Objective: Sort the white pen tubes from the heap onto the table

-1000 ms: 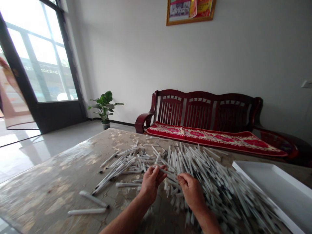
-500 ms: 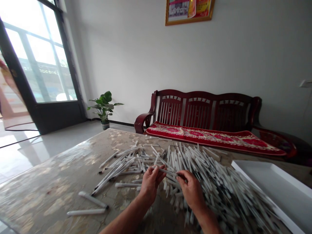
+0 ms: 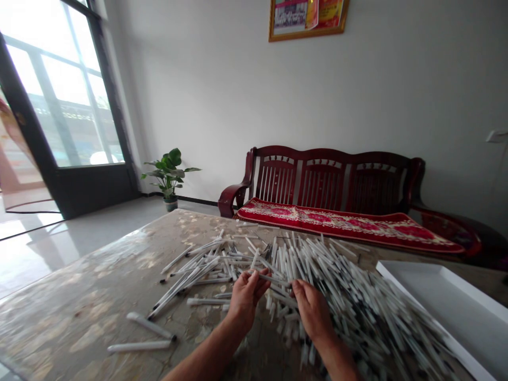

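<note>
My left hand (image 3: 246, 296) pinches a slim pale pen (image 3: 275, 279) between thumb and fingers, over the near side of a heap. The pen points right, and its far end meets the closed fingertips of my right hand (image 3: 313, 312); those fingers cover that end. Beneath and beyond both hands lies a large heap of translucent white pens (image 3: 349, 286), many with dark tips. A looser group of similar pens (image 3: 198, 275) is spread left of my left hand.
Two pens (image 3: 138, 345) lie apart at the table's near left. A shallow white tray (image 3: 464, 312) stands right of the heap. The table (image 3: 99, 296) has a patterned cover. Behind it are a dark red wooden bench (image 3: 321, 180), a potted plant (image 3: 170, 172) and a glass door (image 3: 67, 116).
My right hand has shifted slightly right, and its fingers have drawn closer together. My left hand stays in place with the pen. The heap looks the same.
</note>
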`<state>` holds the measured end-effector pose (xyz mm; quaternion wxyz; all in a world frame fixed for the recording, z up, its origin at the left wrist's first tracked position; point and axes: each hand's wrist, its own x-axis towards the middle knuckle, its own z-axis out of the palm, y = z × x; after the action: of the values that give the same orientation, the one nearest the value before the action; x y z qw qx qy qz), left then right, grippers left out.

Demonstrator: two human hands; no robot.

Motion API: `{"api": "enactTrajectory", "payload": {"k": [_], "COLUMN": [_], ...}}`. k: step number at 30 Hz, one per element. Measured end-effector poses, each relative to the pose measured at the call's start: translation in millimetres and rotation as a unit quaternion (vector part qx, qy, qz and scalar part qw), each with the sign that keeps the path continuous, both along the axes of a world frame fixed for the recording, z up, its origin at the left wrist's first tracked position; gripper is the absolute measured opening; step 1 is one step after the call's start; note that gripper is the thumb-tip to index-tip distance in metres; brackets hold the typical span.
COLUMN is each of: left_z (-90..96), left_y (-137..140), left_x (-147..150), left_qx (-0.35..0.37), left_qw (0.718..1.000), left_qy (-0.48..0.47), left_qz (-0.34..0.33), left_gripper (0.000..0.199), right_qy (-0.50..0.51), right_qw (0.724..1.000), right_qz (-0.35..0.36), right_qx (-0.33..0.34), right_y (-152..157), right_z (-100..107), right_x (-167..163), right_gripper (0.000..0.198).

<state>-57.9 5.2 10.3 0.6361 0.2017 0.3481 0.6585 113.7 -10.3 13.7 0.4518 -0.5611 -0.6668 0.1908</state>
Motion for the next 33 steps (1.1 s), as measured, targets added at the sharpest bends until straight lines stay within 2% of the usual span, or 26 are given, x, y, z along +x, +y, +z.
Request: {"api": "enactTrajectory", "payload": {"k": [2,7,12,14,16,19,24,27,30,33], "left_z": [0.9,0.6,-0.9,-0.9,-0.3,1.9,6.9,7.0,3.8,0.8], "left_y": [-0.2,1.3,2.8,3.1,3.7,5.5,8.8,8.4,6.1,4.7], "left_x": [0.4,0.1,0.9,1.3,1.0,-1.2,-5.9,-5.9,-2.6,0.9], "left_qx": [-0.004,-0.007,-0.006,-0.010,-0.019,-0.036,-0.044,-0.039,-0.030,-0.023], "left_qw": [1.000,1.000,1.000,1.000,1.000,0.998,0.996,0.996,0.998,0.999], "left_qy": [-0.003,-0.003,-0.003,-0.005,-0.007,-0.009,-0.006,-0.001,0.007,0.012], "left_qz": [-0.001,0.006,0.010,0.010,0.021,0.050,0.082,0.074,0.051,0.025], "left_gripper": [0.016,0.015,0.016,0.014,0.014,0.016,0.018,0.019,0.019,0.017], "right_qy": [-0.012,0.009,0.000,-0.011,-0.013,-0.029,-0.086,-0.104,-0.079,-0.063], "right_qw": [1.000,1.000,1.000,0.999,0.999,0.999,0.996,0.994,0.996,0.997], "right_qz": [-0.004,-0.002,-0.005,-0.008,-0.021,-0.038,-0.008,-0.003,-0.021,-0.005], "right_qx": [-0.011,0.025,-0.028,-0.033,-0.023,-0.003,0.035,0.039,0.031,0.036], "right_y": [1.2,1.8,1.3,3.0,4.6,4.8,-0.8,-3.1,-2.1,0.4], "right_z": [-1.1,-0.8,-0.6,-2.5,-4.1,-3.7,2.7,4.3,2.8,0.8], "right_x": [0.4,0.6,0.9,1.6,2.6,4.3,5.7,5.4,4.3,3.3], "right_gripper": [0.048,0.031,0.046,0.040,0.029,0.021,0.016,0.016,0.021,0.025]}}
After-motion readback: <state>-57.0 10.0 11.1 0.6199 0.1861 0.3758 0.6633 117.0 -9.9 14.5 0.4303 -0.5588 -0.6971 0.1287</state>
